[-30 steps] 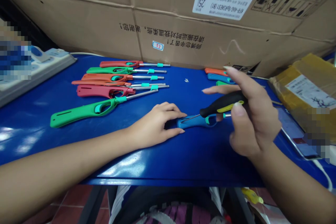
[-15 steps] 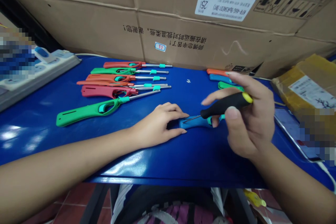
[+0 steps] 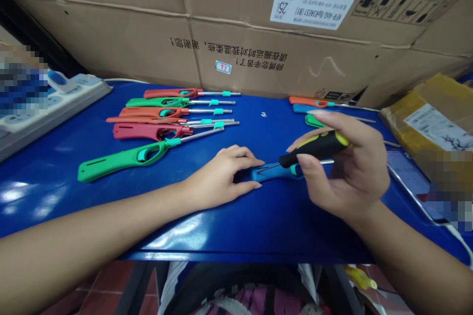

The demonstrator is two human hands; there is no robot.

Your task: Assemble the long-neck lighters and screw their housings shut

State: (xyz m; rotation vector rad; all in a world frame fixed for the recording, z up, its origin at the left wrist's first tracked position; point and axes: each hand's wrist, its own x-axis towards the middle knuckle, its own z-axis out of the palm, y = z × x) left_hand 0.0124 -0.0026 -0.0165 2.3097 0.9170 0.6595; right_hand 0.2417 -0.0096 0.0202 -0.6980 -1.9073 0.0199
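Observation:
A blue long-necked lighter (image 3: 276, 172) lies flat on the blue table, its metal tube pointing right. My left hand (image 3: 219, 177) rests on the table with thumb and fingertips pinching the lighter's handle end. Above it, my right hand (image 3: 356, 177) grips a black-and-yellow screwdriver (image 3: 314, 149) by its handle. The screwdriver slants down to the left, and its thin tip meets the lighter's handle close to my left fingertips. Part of the lighter's trigger side sits behind my right hand. A green lighter (image 3: 121, 161) lies left of my left hand.
Behind the green lighter, several red, orange and green lighters (image 3: 148, 131) lie in a row. More lighters (image 3: 306, 102) sit at the back right. A cardboard box (image 3: 148, 34) walls off the back. A power strip (image 3: 55, 103) stands left; a phone (image 3: 410, 182) and taped parcel (image 3: 417, 103) are right.
My right hand's fingers have shifted on the screwdriver handle, which looks turned, with more yellow showing. The thumb moved left. My left hand stays on the blue lighter.

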